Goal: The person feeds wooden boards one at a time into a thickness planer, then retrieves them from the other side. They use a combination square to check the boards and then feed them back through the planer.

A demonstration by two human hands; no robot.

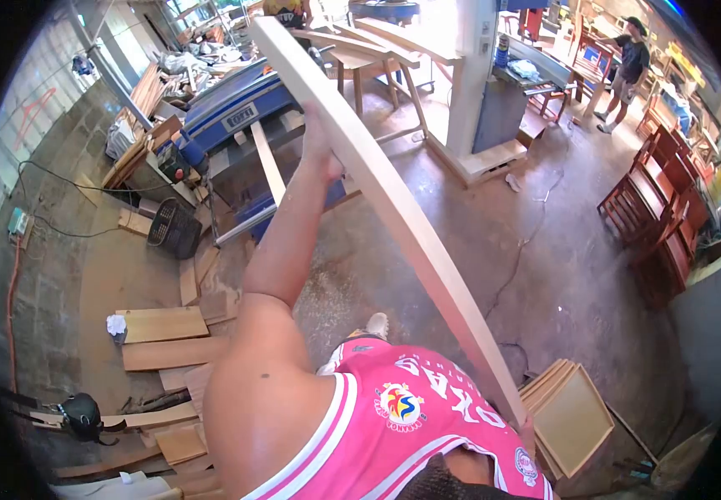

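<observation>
A long, pale wooden beam slants across the view, from the upper left down to my right side. My left arm is stretched forward, and my left hand grips the beam near its far end, the fingers mostly hidden behind the wood. Only a sliver of my right hand shows, at the beam's near end beside my pink jersey; it appears closed around the wood. Beyond my left hand stands a blue table saw with a narrow wood strip beside it.
Flat boards and a black basket lie on the left. A white post stands ahead, near a wooden frame. Brown chairs are at right; framed panels lean close by. A person stands far right.
</observation>
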